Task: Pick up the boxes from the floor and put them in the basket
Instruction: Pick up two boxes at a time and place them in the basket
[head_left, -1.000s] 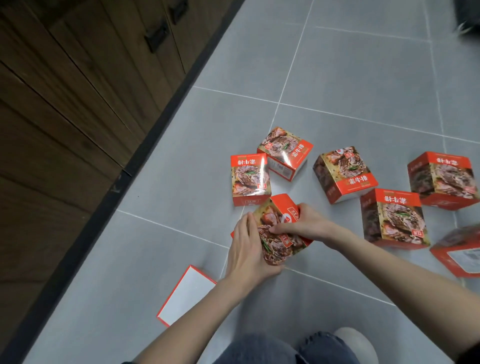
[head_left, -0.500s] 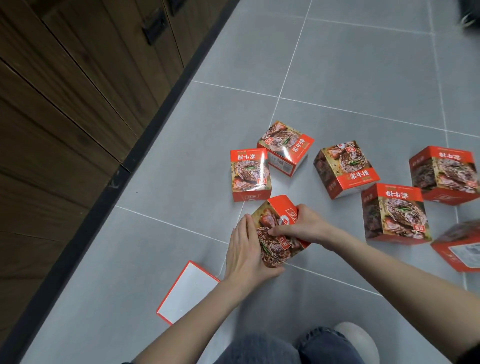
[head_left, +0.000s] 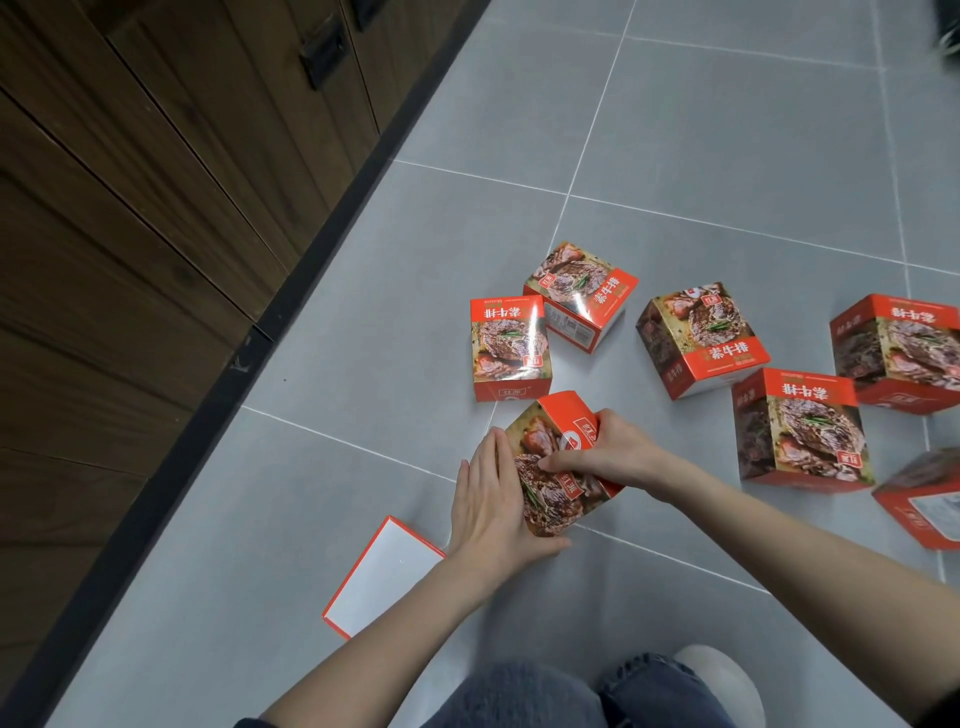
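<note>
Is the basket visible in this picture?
No, only the boxes, the grey tiled floor and the wooden cabinet show.

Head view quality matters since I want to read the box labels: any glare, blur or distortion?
Head view: wide-angle bending curves the cabinet edges; a pale sheen washes the far box; the box between left hand and right hand is sharp; the edge box is soft and cropped.

I am holding one box (head_left: 556, 467) between my hands; two boxes (head_left: 509, 345) are lying at twelve o'clock, four more at two, the cabinet (head_left: 156, 208) at ten.
</note>
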